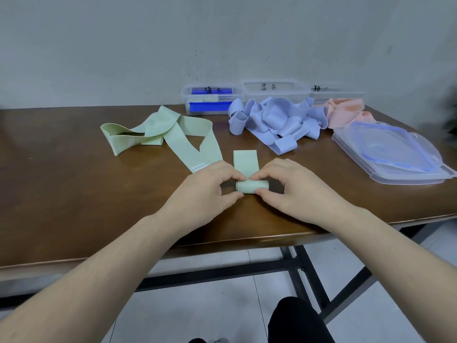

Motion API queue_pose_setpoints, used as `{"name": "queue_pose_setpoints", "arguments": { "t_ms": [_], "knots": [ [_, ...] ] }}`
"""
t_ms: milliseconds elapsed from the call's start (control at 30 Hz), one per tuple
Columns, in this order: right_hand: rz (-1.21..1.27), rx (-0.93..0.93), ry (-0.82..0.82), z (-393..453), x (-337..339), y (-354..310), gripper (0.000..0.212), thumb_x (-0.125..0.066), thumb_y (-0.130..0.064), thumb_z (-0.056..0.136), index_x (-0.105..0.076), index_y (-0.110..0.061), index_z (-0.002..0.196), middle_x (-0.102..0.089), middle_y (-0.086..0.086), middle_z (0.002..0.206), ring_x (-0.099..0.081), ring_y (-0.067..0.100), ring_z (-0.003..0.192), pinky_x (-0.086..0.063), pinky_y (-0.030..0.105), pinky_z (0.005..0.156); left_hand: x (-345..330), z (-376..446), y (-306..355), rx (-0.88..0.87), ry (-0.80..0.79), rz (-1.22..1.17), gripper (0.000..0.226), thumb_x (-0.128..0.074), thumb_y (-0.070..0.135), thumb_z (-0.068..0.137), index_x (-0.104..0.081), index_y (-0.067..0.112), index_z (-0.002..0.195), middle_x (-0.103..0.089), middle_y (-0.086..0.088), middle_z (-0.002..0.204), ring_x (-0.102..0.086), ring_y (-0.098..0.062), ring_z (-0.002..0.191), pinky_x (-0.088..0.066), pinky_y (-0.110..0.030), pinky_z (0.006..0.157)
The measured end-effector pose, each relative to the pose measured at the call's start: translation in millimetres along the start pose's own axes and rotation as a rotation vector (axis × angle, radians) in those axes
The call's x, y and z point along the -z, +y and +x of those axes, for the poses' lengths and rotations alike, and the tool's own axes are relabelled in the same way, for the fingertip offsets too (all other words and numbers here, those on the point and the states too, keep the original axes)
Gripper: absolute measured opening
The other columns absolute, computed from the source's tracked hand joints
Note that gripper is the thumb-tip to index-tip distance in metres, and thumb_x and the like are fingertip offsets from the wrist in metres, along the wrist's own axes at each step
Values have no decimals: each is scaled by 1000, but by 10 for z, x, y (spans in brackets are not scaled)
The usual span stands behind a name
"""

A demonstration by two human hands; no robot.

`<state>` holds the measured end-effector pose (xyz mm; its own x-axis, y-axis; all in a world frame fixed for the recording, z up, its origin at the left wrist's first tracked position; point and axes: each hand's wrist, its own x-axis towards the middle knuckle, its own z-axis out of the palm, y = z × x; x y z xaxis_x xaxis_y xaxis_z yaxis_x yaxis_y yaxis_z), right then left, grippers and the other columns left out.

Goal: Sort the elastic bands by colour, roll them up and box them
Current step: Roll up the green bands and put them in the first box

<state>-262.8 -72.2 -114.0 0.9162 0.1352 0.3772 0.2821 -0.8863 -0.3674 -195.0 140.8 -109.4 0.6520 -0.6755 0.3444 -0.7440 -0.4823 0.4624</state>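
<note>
Left hand (210, 186) and right hand (284, 184) both pinched the green roll (252, 186), 1 at each end. Roll axis ran 9-to-3, equally near both hands. Unrolled tail (246, 163) led to 12. Green-labelled box (210, 100) sat far, about 11, with 1 roll inside.

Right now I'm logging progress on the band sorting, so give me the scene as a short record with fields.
left hand: pinches green roll
right hand: pinches same roll
unrolled tail: flat on table
loose green bands: left
blue pile: middle
pink pile: right
green box: holds one roll
lids: stacked, right
</note>
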Motion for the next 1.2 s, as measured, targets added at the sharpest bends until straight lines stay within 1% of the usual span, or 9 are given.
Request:
{"name": "queue_pose_setpoints", "arguments": {
  "t_ms": [133, 233, 367, 467, 567, 767, 833, 933, 1200],
  "knots": [
    [49, -12, 17, 22, -20, 38, 27, -69, -34, 90, -70, -35, 117, -61, -20, 106, -52, 5, 101, -42, 24, 92, 0, 64, -21, 29, -26, 14, 27, -69, 27, 92, -68, 27, 119, -54, 19, 106, -47, 20, 78, -35, -4, 68],
    [14, 18, 35, 13, -19, 42, 31, -72, -32, 88, -68, -33, 119, -59, -16, 112, -51, 4, 106, -39, 20, 96, 0, 118, -39, 42, -44, 6, 26, -66, 30, 94, -68, 27, 120, -54, 18, 103, -47, 20, 76, -34, -7, 66],
    [4, 22, 34, 36, -23, 60, 26, -74, -30, 88, -67, -32, 113, -60, -18, 109, -52, 2, 105, -43, 22, 94, 10, 167, -70, 57, -75, 20, 28, -63, 31, 96, -66, 27, 123, -54, 16, 102, -47, 18, 77, -34, -6, 65],
    [18, -8, 32, 67, -30, 101, 25, -73, -33, 88, -68, -33, 113, -61, -19, 109, -52, 1, 104, -43, 21, 92, 2, 150, -61, 21, -13, 10, 26, -64, 29, 95, -65, 28, 121, -54, 17, 109, -48, 16, 79, -35, -5, 66],
    [47, -23, 32, 91, -43, 124, 24, -72, -35, 90, -70, -33, 113, -62, -20, 108, -53, 0, 105, -42, 18, 90, -17, 127, -54, -15, 34, 5, 23, -68, 28, 92, -67, 28, 115, -57, 16, 106, -49, 14, 80, -37, -5, 67],
    [16, 2, 39, 144, -41, 152, 28, -68, -39, 90, -70, -31, 117, -62, -17, 108, -54, 7, 105, -45, 31, 96, -32, 230, -80, 32, 5, 18, 22, -65, 30, 94, -69, 29, 116, -56, 18, 100, -47, 18, 78, -35, -6, 64],
    [-10, 36, 52, 148, -45, 153, 30, -69, -33, 89, -68, -29, 119, -60, -14, 111, -53, 11, 108, -44, 33, 97, -34, 269, -92, 47, -7, 25, 23, -63, 31, 96, -68, 30, 118, -54, 19, 97, -48, 16, 78, -34, -8, 64],
    [-1, 33, 52, 160, -44, 159, 27, -72, -27, 89, -66, -30, 114, -60, -15, 110, -52, 7, 106, -46, 32, 96, -40, 312, -102, 68, -16, 44, 25, -59, 32, 98, -67, 30, 121, -53, 19, 99, -50, 8, 76, -34, -10, 65],
    [15, -8, 26, 247, -57, 225, 24, -66, -37, 94, -67, -32, 117, -62, -19, 106, -50, 1, 100, -43, 26, 91, -87, 294, -106, 8, 56, 115, 24, -61, 30, 96, -65, 30, 120, -59, 15, 110, -51, 0, 80, -38, -9, 71]
  ]
}}
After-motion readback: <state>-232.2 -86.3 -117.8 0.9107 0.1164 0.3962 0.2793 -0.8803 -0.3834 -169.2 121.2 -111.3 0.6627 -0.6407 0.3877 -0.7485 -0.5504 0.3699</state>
